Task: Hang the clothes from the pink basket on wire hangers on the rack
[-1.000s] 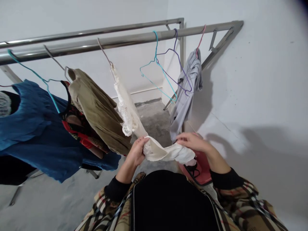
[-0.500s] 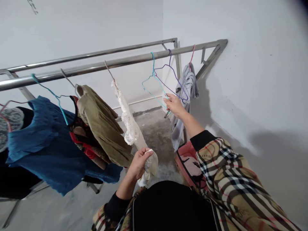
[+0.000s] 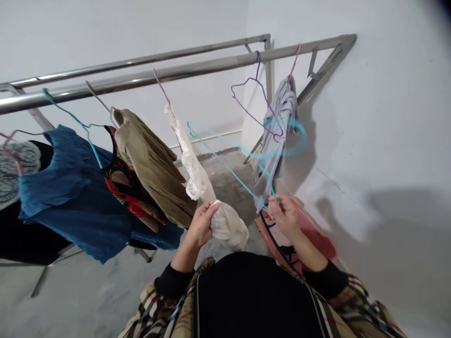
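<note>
My right hand [image 3: 283, 217] is closed on one end of a turquoise hanger [image 3: 225, 164], which is off the rail. The hanger's hook part is smeared by motion in front of a grey garment [image 3: 282, 105]. My left hand [image 3: 201, 223] pinches a white garment [image 3: 230, 227] between thumb and fingers, and the cloth hangs down toward the floor. Just above it, a white lacy garment [image 3: 190, 164] hangs from the rail; whether the two white pieces are one garment, I cannot tell. A bare purple hanger [image 3: 260, 103] hangs beside the grey garment.
The metal rail [image 3: 207, 65] runs across the view. An olive garment [image 3: 151, 173], a red-and-black patterned garment [image 3: 136, 199] and a blue garment [image 3: 81, 197] hang at left. A pink container [image 3: 319, 234] stands on the floor at right, close to the wall.
The turquoise hanger has come off the rail and moved down toward me with my right hand. My left hand still holds the white cloth and has risen slightly in view.
</note>
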Motion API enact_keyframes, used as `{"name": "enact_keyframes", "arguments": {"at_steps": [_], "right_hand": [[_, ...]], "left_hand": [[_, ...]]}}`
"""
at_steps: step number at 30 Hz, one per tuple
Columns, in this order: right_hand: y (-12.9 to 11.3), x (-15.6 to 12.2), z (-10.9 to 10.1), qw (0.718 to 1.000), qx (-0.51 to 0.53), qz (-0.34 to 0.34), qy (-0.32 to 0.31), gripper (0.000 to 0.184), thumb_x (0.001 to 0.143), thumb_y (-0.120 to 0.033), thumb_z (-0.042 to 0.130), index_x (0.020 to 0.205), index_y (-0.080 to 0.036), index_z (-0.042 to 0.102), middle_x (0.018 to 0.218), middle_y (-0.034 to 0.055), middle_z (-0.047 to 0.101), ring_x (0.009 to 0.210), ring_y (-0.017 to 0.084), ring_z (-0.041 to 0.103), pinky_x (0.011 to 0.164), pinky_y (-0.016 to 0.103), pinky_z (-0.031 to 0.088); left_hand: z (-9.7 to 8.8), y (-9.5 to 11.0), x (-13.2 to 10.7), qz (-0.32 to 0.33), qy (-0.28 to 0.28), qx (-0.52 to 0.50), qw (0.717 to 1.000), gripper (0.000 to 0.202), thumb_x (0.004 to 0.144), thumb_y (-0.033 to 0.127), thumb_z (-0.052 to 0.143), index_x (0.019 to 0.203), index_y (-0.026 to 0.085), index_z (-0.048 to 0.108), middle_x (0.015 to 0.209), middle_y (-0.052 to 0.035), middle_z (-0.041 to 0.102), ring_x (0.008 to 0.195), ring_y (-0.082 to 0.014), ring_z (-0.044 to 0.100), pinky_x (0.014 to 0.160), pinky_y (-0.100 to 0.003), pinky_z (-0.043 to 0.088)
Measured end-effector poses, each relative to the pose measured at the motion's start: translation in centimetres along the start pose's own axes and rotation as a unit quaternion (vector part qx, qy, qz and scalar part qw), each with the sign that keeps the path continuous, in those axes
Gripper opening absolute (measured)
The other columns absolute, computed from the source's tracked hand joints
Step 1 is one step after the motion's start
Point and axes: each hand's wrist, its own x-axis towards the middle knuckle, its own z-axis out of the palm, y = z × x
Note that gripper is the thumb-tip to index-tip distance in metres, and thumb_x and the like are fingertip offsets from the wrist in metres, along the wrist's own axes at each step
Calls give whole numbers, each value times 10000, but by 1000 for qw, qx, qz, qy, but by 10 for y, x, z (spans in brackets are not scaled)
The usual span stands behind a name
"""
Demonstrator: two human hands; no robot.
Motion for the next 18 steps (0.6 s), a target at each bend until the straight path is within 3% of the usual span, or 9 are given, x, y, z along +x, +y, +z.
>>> {"name": "enact_keyframes", "arguments": {"at_steps": [4, 8, 15, 18], "right_hand": [[11, -56, -28, 994, -65, 54, -67, 277, 802, -434, 679, 994, -235, 674, 650, -21, 601, 578, 127, 564, 560, 243, 480], [5, -75, -47, 978, -124, 76, -148, 247, 839, -395, 634, 994, -226, 728, 845, 40, 726, 770, 184, 662, 744, 306, 532], [-3, -76, -59, 984, -160, 62, -56, 265, 843, -423, 619, 945, -206, 733, 883, 53, 730, 850, 202, 674, 784, 314, 540], [-4, -74, -57, 978, -198, 69, 9, 284, 858, -437, 597, 782, -183, 699, 787, 52, 705, 748, 180, 651, 716, 292, 532]], "left_hand": [[2, 0, 7, -1, -2, -27, 1000, 386, 568, 340, 869, 828, 134, 672, 684, 1, 669, 593, -102, 587, 588, -204, 459], [5, -2, 13, 0, -25, -34, 999, 316, 608, 314, 844, 804, 136, 673, 702, 2, 668, 619, -104, 592, 618, -206, 464], [7, -3, 16, -24, -40, -46, 998, 332, 614, 280, 837, 863, 137, 672, 716, 11, 673, 613, -101, 600, 608, -204, 458], [6, -4, 17, -19, -52, -53, 997, 318, 639, 282, 824, 878, 135, 674, 752, 4, 685, 642, -102, 613, 630, -201, 466]]}}
